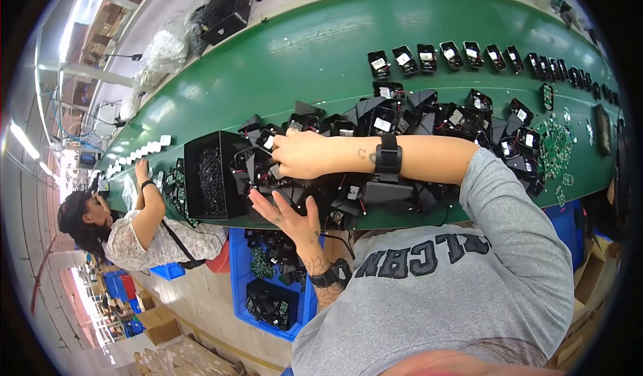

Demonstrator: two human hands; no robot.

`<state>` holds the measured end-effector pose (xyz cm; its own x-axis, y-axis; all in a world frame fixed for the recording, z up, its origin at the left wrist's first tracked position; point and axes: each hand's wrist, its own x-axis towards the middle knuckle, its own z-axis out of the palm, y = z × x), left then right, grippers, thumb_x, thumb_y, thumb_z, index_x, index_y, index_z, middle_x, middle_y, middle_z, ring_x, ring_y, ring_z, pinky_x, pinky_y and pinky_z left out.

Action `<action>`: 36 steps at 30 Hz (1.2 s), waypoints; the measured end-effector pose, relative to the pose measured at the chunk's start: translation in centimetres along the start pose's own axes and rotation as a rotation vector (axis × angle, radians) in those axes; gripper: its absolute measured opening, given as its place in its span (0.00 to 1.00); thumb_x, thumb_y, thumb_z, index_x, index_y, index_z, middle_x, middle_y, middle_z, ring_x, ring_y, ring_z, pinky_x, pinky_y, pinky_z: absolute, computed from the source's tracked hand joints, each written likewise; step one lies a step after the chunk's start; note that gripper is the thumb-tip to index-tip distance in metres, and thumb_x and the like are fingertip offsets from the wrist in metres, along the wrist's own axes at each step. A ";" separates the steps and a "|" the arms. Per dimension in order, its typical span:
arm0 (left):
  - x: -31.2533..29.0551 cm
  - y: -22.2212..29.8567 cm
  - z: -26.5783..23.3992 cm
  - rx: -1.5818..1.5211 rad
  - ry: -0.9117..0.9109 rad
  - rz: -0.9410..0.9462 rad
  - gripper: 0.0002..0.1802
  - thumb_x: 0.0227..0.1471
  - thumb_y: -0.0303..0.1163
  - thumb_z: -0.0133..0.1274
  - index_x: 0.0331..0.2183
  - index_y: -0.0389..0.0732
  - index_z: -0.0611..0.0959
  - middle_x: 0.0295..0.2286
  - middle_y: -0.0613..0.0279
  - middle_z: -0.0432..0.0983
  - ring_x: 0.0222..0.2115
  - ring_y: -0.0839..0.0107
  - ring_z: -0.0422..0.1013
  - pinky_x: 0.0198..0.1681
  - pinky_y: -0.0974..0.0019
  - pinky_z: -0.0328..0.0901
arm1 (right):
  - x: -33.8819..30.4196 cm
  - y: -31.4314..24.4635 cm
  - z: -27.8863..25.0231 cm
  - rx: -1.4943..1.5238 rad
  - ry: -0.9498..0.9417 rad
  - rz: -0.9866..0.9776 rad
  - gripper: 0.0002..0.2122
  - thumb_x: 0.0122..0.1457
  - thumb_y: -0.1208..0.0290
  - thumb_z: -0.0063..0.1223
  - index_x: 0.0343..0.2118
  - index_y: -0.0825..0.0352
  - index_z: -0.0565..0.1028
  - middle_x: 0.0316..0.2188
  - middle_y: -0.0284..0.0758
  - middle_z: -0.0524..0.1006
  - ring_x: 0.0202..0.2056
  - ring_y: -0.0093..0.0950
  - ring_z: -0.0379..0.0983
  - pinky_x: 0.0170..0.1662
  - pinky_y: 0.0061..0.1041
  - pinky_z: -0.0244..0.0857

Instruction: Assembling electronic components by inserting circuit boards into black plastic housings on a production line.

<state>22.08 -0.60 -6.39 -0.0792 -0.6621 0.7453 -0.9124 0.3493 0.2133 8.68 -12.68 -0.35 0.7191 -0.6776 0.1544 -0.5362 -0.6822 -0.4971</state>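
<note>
My right arm reaches leftward across a heap of black plastic housings, many with white labels and thin red wires. At its left end my right hand is bent down, its fingers closed at a labelled black plastic housing; the fingertips are partly hidden. Nearer to me, my left hand is held by the heap's front edge, palm up and fingers spread, holding nothing. Just left of both hands stands a black box with small black parts inside.
Labelled housings form a row along the green table. Green circuit boards lie at right. Below the table edge is a blue crate of parts. A co-worker works at left beside white pieces.
</note>
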 end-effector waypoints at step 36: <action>18.6 7.5 0.7 -0.775 -0.828 -0.100 0.14 0.58 0.26 0.47 0.45 0.35 0.78 0.33 0.58 0.80 0.33 0.74 0.75 0.36 0.72 0.67 | -31.9 2.4 -17.0 0.066 0.595 0.589 0.17 0.55 0.71 0.54 0.48 0.69 0.73 0.41 0.38 0.77 0.43 0.32 0.73 0.46 0.28 0.65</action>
<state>13.47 -10.68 8.63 -0.5232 -0.8440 0.1179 -0.4586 0.3954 0.7958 -23.06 2.61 8.03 -0.0337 -0.9624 0.2695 -0.7108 -0.1665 -0.6834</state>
